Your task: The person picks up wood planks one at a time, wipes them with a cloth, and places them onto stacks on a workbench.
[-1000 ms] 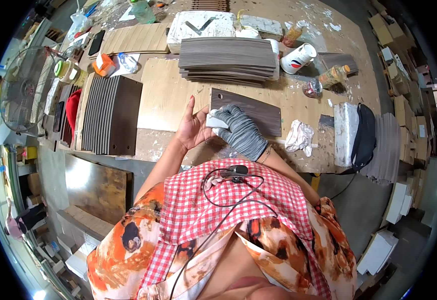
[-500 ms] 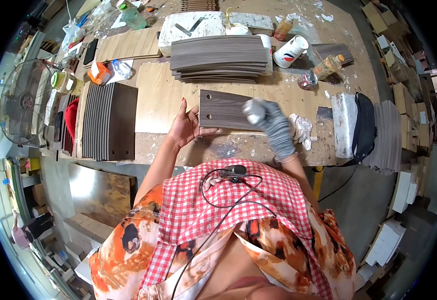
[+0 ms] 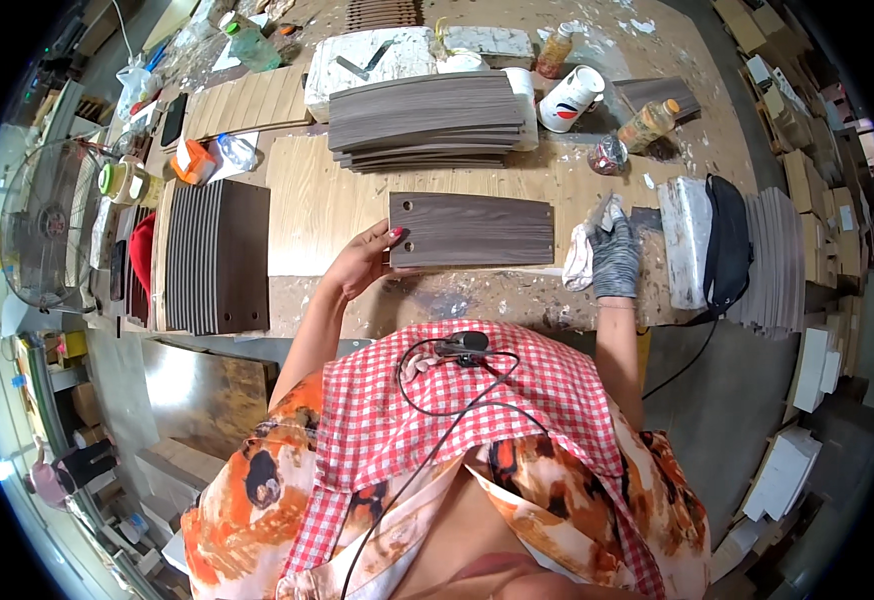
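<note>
A dark grey wood-grain board with two holes near its left end lies on the pale wooden panel in front of me. My bare left hand grips its left edge, thumb on top and the other fingers partly hidden. To the right of the board, my right hand wears a grey knitted glove. Its fingers are closed around a narrow pale-grey thing that I cannot make out. A crumpled white rag lies against that glove. Beyond the board rises a stack of similar boards.
More dark boards stand on edge at the left. To the right are a white wrapped block, a black pouch and further boards. A white mug and a glue-stained bottle stand at the back right. A fan is far left.
My right hand has moved off the board to the right, beside the rag. My left hand, open before, has closed on the board's left edge. My view has shifted slightly.
</note>
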The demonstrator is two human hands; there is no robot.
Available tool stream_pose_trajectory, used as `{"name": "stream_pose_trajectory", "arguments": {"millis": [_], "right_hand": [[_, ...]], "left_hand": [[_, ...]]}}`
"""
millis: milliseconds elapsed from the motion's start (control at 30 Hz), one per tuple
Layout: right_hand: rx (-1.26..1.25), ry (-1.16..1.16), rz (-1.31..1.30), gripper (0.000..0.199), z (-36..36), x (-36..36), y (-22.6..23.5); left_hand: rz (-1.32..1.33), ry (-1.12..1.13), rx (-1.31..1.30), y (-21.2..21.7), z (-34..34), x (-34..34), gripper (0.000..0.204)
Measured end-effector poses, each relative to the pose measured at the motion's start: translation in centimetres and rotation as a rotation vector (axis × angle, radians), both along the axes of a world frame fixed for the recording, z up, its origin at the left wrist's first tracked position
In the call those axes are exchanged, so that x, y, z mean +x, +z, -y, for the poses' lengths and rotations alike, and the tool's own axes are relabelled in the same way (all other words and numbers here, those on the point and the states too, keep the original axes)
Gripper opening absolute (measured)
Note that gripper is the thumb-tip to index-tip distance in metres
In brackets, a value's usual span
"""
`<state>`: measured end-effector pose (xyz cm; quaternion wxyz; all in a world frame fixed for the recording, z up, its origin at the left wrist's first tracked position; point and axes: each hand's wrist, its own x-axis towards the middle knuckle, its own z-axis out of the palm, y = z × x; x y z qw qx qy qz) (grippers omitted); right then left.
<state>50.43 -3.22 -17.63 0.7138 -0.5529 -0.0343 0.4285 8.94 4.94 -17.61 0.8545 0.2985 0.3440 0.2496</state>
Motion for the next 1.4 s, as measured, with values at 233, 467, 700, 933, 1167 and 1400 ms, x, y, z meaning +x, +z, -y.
{"name": "stream_pose_trajectory", "arguments": {"millis": [233,467,700,933,1167,1400], "right_hand": [[-0.015,0.009,-0.089,0.041,0.1,1.4,-4.9],[-0.086,0.069,-0.349,0.050,-0.2,1.9,-4.2],[-0.193,0.233,-0.349,0.039,1.5,2.3,-3.1],[0.032,0.234,-0.395,0.030,3.7,3.1,-9.0],[-0.070,0.380,-0.453,0.038,2.7,0.8,-4.2],[-0.032,0.428,-0.407,0.047,1.9,1.5,-1.7]], "left_hand": [[-0.118,-0.044,0.195,-1.3,-0.2,-0.9,0.040],[-0.261,-0.008,0.384,-1.0,0.2,-0.4,0.028],[-0.401,0.057,0.799,0.4,1.1,0.7,0.026],[-0.447,0.119,1.392,2.0,1.9,1.2,0.036],[-0.540,0.205,1.484,-0.7,1.6,0.5,0.035],[-0.719,0.330,1.435,-1.3,2.8,0.5,0.041]]}}
